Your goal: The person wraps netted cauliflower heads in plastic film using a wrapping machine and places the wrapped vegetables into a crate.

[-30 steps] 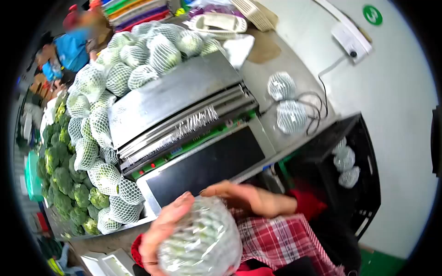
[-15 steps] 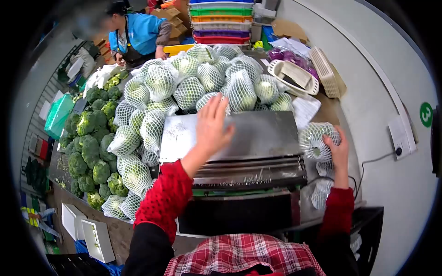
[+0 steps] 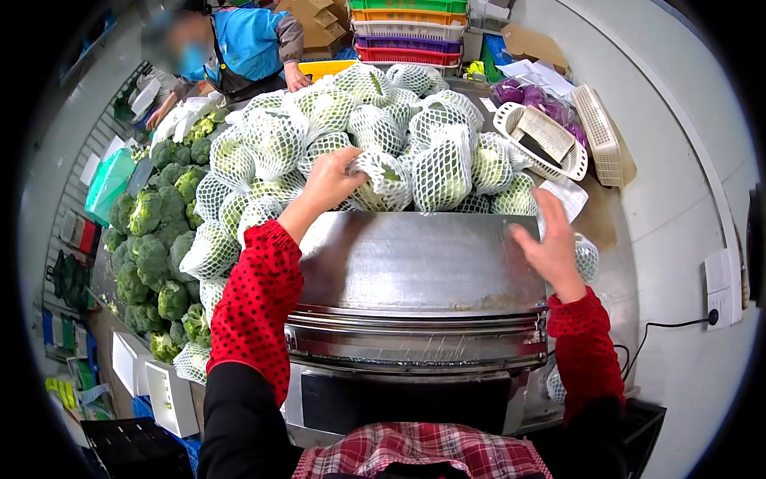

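1. The room has a pale wall (image 3: 686,223) off to the right of the metal machine (image 3: 423,263); a table (image 3: 618,291) shows bare between the two.
2. Behind the machine and round its left end sits a big heap of netted vegetables (image 3: 271,144); farther left of it, loose broccoli (image 3: 155,247).
3. Beyond the machine's far left corner, a co-worker in blue (image 3: 251,48) stands at that heap.
4. The right hand (image 3: 554,247) hangs by the machine's far right corner, thumb and fingers well spread, nothing in them. A netted piece (image 3: 586,259) lies just beside it, right of the machine.
5. The left hand (image 3: 331,182) is over the machine's far edge, left of the middle, half closed; it looks to me to have hold of one netted vegetable (image 3: 384,184).
6. That vegetable is at the machine's far edge, immediately right of the left hand's fingers, so the left is much the nearer hand. It's roundish, with no clear long axis; whether it touches the machine, I can't tell.
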`<state>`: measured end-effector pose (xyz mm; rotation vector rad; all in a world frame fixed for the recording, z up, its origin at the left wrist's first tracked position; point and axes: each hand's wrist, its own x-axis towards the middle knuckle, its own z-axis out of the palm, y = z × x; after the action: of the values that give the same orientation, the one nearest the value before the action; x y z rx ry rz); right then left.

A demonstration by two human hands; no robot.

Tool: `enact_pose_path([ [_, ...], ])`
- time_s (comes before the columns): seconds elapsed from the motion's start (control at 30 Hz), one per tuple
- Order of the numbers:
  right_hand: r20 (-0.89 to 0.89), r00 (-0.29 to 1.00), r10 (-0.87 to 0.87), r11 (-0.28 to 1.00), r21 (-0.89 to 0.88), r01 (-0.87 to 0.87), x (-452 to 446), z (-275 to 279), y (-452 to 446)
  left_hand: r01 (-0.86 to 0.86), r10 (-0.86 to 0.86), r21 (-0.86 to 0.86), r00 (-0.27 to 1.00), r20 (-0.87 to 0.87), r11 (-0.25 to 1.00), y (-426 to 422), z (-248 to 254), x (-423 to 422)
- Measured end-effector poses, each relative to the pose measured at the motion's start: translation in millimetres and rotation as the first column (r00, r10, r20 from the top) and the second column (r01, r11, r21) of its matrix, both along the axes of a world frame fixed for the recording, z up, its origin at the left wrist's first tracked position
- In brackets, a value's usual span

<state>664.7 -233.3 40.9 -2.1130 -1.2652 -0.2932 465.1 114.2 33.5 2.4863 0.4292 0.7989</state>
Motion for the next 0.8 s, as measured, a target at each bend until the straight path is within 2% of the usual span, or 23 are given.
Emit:
enact_pose_path([
  [0.07, 0.031, 0.988, 0.152, 0.987, 0.046, -0.153, -31, 16, 33, -0.055, 0.06, -0.058, 0.994, 0.095, 0.997, 0, 23, -7],
  [0.1, 0.024, 0.981, 0.191, 0.979, 0.065, -0.192, -43, 20, 52, -0.003, -0.002, 0.035, 0.988, 0.155, 0.999, 4, 32, -5],
  [0.17, 0.062, 0.958, 0.281, 0.956, 0.068, -0.285, -64, 23, 93, 0.056, -0.053, -0.125, 0.998, 0.028, 0.991, -11, 32, -4],
  [0.2, 0.1, 0.941, 0.322, 0.944, 0.038, -0.327, -71, 22, 114, 0.1, -0.099, 0.037, 0.994, -0.034, 0.994, -11, 20, -5],
  [0.23, 0.158, 0.935, 0.317, 0.948, -0.04, -0.315, -73, 15, 137, 0.077, -0.069, 0.12, 0.995, -0.072, 0.99, -10, 6, -9],
  [0.3, 0.251, 0.919, 0.303, 0.952, -0.13, -0.278, -70, -1, 178, -0.166, 0.216, 0.185, 0.933, -0.289, 0.969, -31, 15, -14],
  [0.33, 0.224, 0.92, 0.322, 0.925, -0.283, -0.255, -65, -6, 192, -0.21, 0.307, 0.276, 0.872, -0.381, 0.938, -31, 5, -12],
  [0.37, 0.247, 0.915, 0.318, 0.909, -0.355, -0.22, -56, -25, 210, -0.192, 0.295, 0.365, 0.922, -0.25, 0.911, -26, -24, -12],
  [0.43, 0.183, 0.943, 0.28, 0.848, -0.508, -0.153, -52, -27, 230, -0.236, 0.253, 0.342, 0.968, -0.004, 0.909, -20, -51, -2],
  [0.47, 0.172, 0.953, 0.25, 0.882, -0.447, -0.15, -53, -23, 234, -0.296, 0.315, 0.188, 0.946, -0.076, 0.936, -22, -37, 1],
  [0.5, 0.152, 0.963, 0.224, 0.907, -0.394, -0.148, -55, -20, 233, -0.297, 0.289, 0.187, 0.955, 0.07, 0.936, -19, -31, 2],
  [0.53, 0.109, 0.973, 0.203, 0.943, -0.289, -0.164, -51, -18, 232, -0.303, 0.292, 0.122, 0.951, 0.1, 0.945, -15, -27, 2],
  [0.57, 0.121, 0.961, 0.247, 0.966, -0.112, -0.234, -47, -12, 229, -0.305, 0.295, 0.058, 0.946, 0.136, 0.951, -15, -12, 3],
  [0.63, 0.127, 0.945, 0.301, 0.938, 0.138, -0.317, -48, 29, 220, -0.344, 0.3, 0.04, 0.866, 0.399, 0.938, -13, 20, -2],
  [0.67, 0.087, 0.931, 0.356, 0.911, 0.189, -0.366, -59, 64, 204, -0.296, 0.286, -0.043, 0.861, 0.422, 0.954, -16, 44, -7],
  [0.7, 0.097, 0.925, 0.369, 0.906, 0.183, -0.381, -61, 84, 196, -0.274, 0.297, -0.114, 0.882, 0.367, 0.955, -24, 69, -17],
  [0.77, -0.044, 0.866, 0.498, 0.862, 0.135, -0.489, -66, 92, 177, -0.212, 0.26, -0.23, 0.943, 0.207, 0.95, -36, 82, -34],
  [0.8, -0.277, 0.851, 0.447, 0.884, -0.011, -0.467, -73, 88, 162, -0.161, 0.191, -0.373, 0.981, 0.045, 0.914, -46, 75, -44],
])
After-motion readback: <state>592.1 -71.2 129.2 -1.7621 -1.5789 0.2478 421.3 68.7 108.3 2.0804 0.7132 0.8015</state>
